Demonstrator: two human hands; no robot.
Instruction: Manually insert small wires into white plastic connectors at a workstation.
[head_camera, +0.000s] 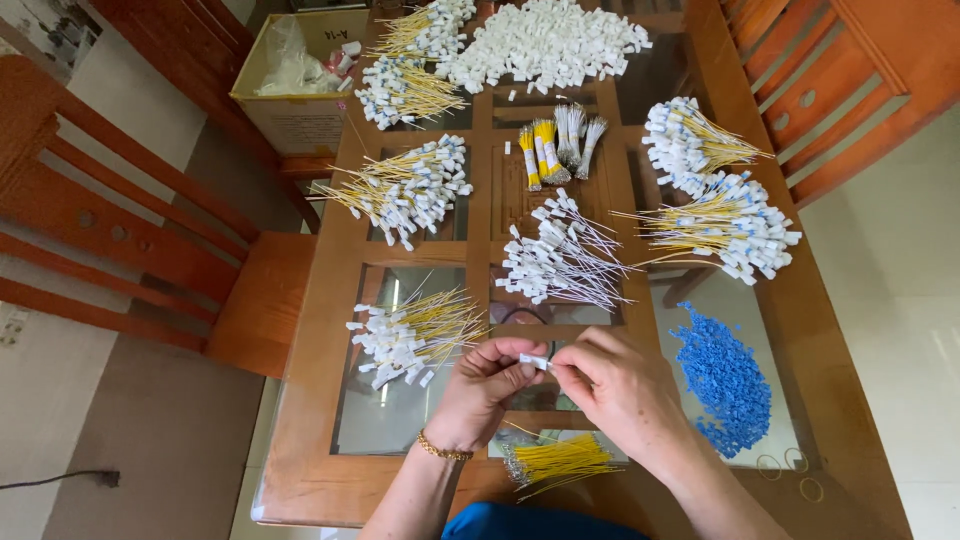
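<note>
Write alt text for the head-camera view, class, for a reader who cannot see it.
A person's left hand and right hand pinch a small white plastic piece between them over a wood-and-glass table. Around lie piles of white-tipped yellow wires, a bundle of yellow wires, a heap of blue beads and wooden chairs.

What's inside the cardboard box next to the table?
The cardboard box holds a clear plastic bag and a few small white pieces near its rim. Whatever lies beneath the bag is covered.
</note>
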